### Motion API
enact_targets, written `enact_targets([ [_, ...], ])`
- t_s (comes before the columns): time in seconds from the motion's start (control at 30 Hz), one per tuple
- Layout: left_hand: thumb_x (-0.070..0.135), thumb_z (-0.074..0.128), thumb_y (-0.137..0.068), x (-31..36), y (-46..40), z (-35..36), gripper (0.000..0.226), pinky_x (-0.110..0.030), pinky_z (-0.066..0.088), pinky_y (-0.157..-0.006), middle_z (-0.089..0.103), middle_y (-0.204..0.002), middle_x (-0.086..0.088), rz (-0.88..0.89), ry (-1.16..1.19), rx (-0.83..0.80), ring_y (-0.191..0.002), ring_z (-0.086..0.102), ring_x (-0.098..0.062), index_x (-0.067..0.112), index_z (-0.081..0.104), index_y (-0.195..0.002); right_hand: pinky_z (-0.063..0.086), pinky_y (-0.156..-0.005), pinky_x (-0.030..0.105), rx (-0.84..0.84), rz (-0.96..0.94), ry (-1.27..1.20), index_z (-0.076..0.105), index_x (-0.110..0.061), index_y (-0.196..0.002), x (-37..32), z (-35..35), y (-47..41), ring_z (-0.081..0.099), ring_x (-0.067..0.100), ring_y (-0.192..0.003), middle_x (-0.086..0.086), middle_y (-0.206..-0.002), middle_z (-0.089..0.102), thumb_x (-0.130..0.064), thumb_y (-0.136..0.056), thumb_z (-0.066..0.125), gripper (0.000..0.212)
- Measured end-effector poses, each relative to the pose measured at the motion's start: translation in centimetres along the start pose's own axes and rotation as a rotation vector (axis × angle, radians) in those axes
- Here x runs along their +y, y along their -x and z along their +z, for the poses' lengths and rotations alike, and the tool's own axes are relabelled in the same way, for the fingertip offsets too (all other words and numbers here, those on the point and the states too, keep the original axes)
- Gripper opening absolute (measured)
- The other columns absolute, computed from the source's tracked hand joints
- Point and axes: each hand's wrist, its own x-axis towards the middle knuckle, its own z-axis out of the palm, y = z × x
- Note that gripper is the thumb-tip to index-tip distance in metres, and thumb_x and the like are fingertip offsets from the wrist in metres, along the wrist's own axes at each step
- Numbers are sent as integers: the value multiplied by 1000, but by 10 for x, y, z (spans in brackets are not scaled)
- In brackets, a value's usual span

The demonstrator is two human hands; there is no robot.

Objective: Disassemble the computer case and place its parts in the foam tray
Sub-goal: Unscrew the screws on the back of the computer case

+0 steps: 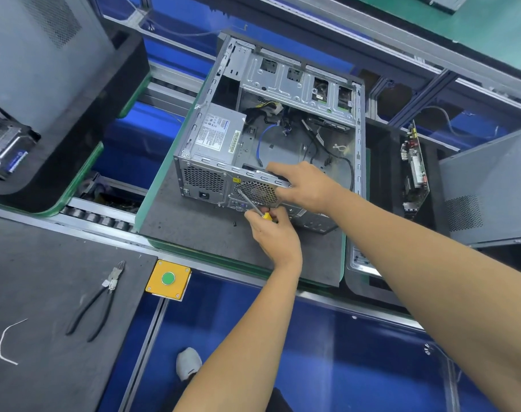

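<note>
The open grey computer case [283,93] lies on a dark mat [194,227], its rear panel facing me. Inside it are a silver power supply [217,135] and loose cables. My left hand [274,233] grips a yellow-handled screwdriver [249,200] whose tip is at the rear fan grille [257,191]. My right hand [304,185] holds the top rim of the rear panel above the fan, fingers curled over the edge. A black foam tray [381,173] to the right holds a circuit board [414,171] standing on edge.
A grey side panel [491,185] leans at the right. Another black foam tray [104,93] with a grey panel [30,55] sits at the left. Cutting pliers [101,298] and a white tie [6,343] lie on the near mat. A yellow button box [168,279] is beside them. A small screw [234,223] lies by the case.
</note>
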Motion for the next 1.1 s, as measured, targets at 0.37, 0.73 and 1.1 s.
enact_targets([
  [0.37,15,54,-97,9,0,-6,10,-36,52,-49,62,-78,-7,-346,242,-67,-46,56,-19,13,44,-94,44,-58,36,-22,-12,28,49,-43,-109,4,2,-2,57,20,-66,2,-75,63,-33,-83,53,28],
  [0.73,16,52,-98,29,-16,-5,9,-30,55,-51,67,-78,-12,-625,291,-131,-53,64,-16,8,49,-98,26,-48,26,37,-42,56,48,-40,-107,4,3,-1,48,0,-57,-28,-68,54,-34,-80,51,28],
  [1.1,20,48,-106,44,-28,-12,23,-28,56,-50,60,-81,-12,-944,568,-189,-62,66,-23,5,53,-89,31,-52,31,53,-54,65,48,-41,-107,7,6,-3,47,9,-55,-5,-62,53,-37,-80,50,27],
])
